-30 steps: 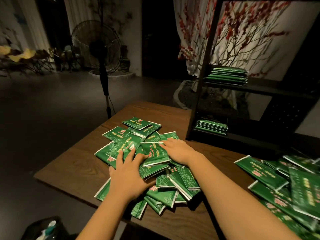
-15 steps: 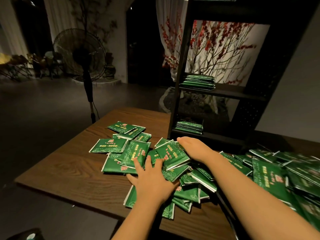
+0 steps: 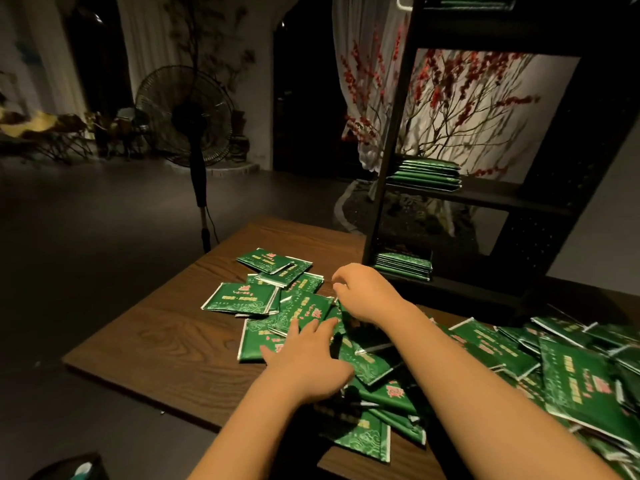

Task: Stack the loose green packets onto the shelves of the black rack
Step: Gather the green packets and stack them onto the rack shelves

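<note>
While the left hand [image 3: 304,362] lies flat, fingers straight, on the green packets [image 3: 294,317] heaped mid-frame on the table [image 3: 166,341], the right hand [image 3: 363,292] curls over them, grip unclear; packets point every way.

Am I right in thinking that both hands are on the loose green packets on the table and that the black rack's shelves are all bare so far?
Not quite: the head view shows the black rack already holding stacked packets on its shelves. The left hand and right hand are indeed on the loose green packets on the table.
</note>
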A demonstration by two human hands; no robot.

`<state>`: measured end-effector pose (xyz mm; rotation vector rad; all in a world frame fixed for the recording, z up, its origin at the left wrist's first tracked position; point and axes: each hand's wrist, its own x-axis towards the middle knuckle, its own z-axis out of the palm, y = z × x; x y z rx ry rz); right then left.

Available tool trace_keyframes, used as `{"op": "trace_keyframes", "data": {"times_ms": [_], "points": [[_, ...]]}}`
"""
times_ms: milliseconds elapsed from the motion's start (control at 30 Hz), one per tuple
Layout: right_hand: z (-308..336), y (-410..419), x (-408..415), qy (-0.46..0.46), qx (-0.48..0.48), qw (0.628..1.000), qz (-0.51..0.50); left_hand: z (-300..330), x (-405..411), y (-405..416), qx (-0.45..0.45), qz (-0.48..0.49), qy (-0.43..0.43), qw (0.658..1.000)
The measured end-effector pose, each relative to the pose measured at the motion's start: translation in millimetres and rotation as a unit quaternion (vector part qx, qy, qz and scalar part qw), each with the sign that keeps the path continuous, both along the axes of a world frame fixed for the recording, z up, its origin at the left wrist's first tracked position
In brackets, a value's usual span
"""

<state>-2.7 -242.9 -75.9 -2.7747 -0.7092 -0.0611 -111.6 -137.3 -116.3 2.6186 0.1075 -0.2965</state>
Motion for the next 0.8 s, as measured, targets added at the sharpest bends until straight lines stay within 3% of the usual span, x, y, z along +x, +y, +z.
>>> {"op": "trace_keyframes", "data": {"times_ms": [100, 233, 467, 633, 800], "points": [[-11.5, 26.6, 7.1, 0.014, -0.013, 1.0, 0.011, 0.2, 8.4, 22.3, 0.006, 0.006, -0.051, 0.999], [-27.3, 66.5, 28.2, 0.042, -0.007, 0.998, 0.048, -21.8, 33.1, 59.0, 0.059, 0.098, -0.15, 0.982], [-51.4, 108.8, 59.2, 0.066, -0.037, 0.996, 0.036, -55.4, 56.7, 90.6, 0.08, 0.153, -0.121, 0.978], [-68.8, 106.2, 73.7, 0.119, -0.057, 0.99, 0.054, -60.7, 52.8, 85.6, 0.126, 0.17, -0.177, 0.961], [-67.7, 91.4, 71.5, 0.087, -0.091, 0.992, 0.031, -58.1, 48.3, 81.4, 0.18, 0.151, -0.21, 0.949]]}}
